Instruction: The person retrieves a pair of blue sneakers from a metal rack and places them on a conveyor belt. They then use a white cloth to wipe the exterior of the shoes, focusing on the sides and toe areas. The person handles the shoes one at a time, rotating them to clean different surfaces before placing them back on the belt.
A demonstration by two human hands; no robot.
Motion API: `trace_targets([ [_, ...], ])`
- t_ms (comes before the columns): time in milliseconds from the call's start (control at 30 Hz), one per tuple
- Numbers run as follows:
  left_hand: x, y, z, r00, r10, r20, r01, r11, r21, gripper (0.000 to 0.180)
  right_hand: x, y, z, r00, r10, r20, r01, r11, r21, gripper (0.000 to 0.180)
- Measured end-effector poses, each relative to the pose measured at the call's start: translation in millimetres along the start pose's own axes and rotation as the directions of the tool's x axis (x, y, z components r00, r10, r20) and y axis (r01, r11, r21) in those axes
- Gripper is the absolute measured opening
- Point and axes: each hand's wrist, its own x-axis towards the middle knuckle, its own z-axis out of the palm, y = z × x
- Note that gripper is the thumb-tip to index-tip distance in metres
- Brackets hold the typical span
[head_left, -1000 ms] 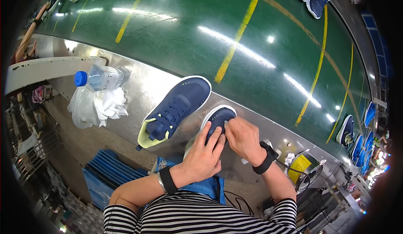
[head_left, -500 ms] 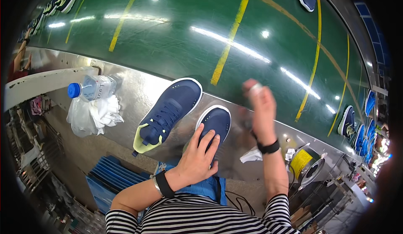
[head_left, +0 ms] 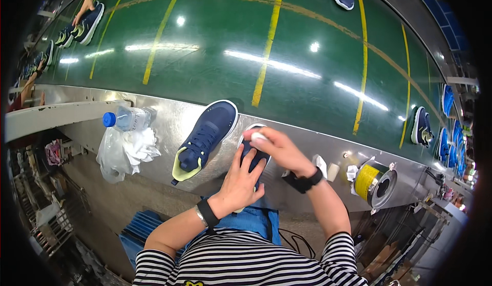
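A navy shoe (head_left: 253,155) lies toe-away on the steel ledge (head_left: 164,119) in front of me. My left hand (head_left: 241,179) presses flat on its heel and laces. My right hand (head_left: 274,147) is over the toe, pinching a small white wad (head_left: 258,136) against the shoe. A second navy shoe (head_left: 205,138) with a yellow-green heel lies just to the left, untouched.
A green conveyor belt (head_left: 215,60) with yellow lines runs behind the ledge and carries more navy shoes (head_left: 423,127). A water bottle (head_left: 125,118) and a white plastic bag (head_left: 125,150) sit at left. A yellow tape roll (head_left: 370,182) and white scraps (head_left: 328,169) sit at right.
My right hand was on the shoe, lifted up above the belt, and has come back down onto the toe holding a white wad. The left hand stayed on the shoe.
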Motion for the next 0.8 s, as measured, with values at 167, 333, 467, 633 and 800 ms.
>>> trace_targets([
  [167, -2, 1, -11, 0.999, 0.027, 0.045, -0.028, 0.999, 0.038, 0.064, -13, -12, -62, 0.749, -0.44, -0.496, 0.023, 0.765, -0.644, 0.021],
  [333, -3, 6, -11, 0.997, 0.042, 0.062, -0.048, 0.994, 0.101, 0.065, -73, 13, -108, 0.785, -0.382, -0.488, -0.214, 0.573, -0.791, 0.019],
  [467, -4, 4, -15, 0.995, 0.043, 0.092, -0.053, 0.992, 0.112, 0.066, -101, 13, -97, 0.546, -0.678, -0.493, -0.296, 0.395, -0.87, 0.027],
  [633, -1, 4, -17, 0.992, 0.073, 0.1, -0.083, 0.991, 0.108, 0.065, -154, 43, -62, 0.581, -0.657, -0.481, -0.343, 0.338, -0.876, 0.028],
  [800, 5, 8, -20, 0.987, 0.121, 0.105, -0.129, 0.988, 0.079, 0.062, -161, 76, -64, 0.477, -0.542, -0.691, -0.086, 0.754, -0.651, 0.014],
])
